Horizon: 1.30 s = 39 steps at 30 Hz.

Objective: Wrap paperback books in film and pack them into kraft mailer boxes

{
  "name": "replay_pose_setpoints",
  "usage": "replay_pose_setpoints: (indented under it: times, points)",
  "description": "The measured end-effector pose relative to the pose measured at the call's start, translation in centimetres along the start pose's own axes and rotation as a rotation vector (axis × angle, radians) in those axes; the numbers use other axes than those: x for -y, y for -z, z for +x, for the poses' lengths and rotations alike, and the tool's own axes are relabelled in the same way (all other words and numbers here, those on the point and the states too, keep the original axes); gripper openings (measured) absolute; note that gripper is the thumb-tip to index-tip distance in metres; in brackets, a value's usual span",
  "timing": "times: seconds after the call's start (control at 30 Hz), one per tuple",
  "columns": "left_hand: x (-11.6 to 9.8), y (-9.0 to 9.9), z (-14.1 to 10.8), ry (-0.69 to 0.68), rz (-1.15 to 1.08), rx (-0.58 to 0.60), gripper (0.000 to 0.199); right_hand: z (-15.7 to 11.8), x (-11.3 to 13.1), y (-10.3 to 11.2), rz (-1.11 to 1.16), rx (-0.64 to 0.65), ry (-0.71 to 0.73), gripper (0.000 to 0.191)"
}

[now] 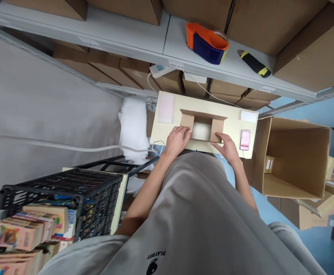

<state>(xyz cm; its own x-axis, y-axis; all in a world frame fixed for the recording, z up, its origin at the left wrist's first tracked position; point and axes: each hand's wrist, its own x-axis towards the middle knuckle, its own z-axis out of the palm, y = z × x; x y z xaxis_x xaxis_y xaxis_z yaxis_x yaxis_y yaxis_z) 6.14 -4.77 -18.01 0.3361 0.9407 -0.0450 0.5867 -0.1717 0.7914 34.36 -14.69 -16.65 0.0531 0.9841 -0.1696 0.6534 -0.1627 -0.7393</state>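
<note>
A small open cardboard box (204,114) sits on the cream tabletop (164,131), its back flap raised and its two end flaps folded over the opening. Something white (201,131) shows between those flaps; whether it lies inside or is the bottom, I cannot tell. At the near left corner, my left hand (178,141) is closed over the box edge with its fingers curled on the end flap. My right hand (227,148) grips the near right corner between thumb and fingers.
A phone (245,140) and a white label stack (248,116) are on the right of the table; a pale foam sheet (166,108) is on the left. The shelf above holds a tape dispenser (207,42) and a utility knife (254,63). A large open carton (295,152) stands right, a book crate (60,202) left.
</note>
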Motion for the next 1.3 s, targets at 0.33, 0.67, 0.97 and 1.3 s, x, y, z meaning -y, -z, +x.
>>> replay_pose_setpoints:
  times: [0.33,0.67,0.97,1.3]
  points:
    - [0.7,1.5,4.5,-0.078,-0.179,-0.171,0.091,2.9,-1.0,-2.7,-0.105,-0.351,-0.113,0.109]
    - [3.3,1.0,2.7,-0.095,-0.043,-0.047,0.02,1.3,-1.0,-3.2,-0.11,-0.288,-0.091,0.058]
    - [4.2,-1.0,3.3,-0.081,-0.009,-0.162,0.018,3.5,-2.3,-3.8,-0.061,-0.345,-0.059,0.033]
    - [5.1,-3.4,5.5,-0.011,0.027,-0.271,0.043,7.4,-3.0,-4.5,-0.034,-0.422,0.031,0.029]
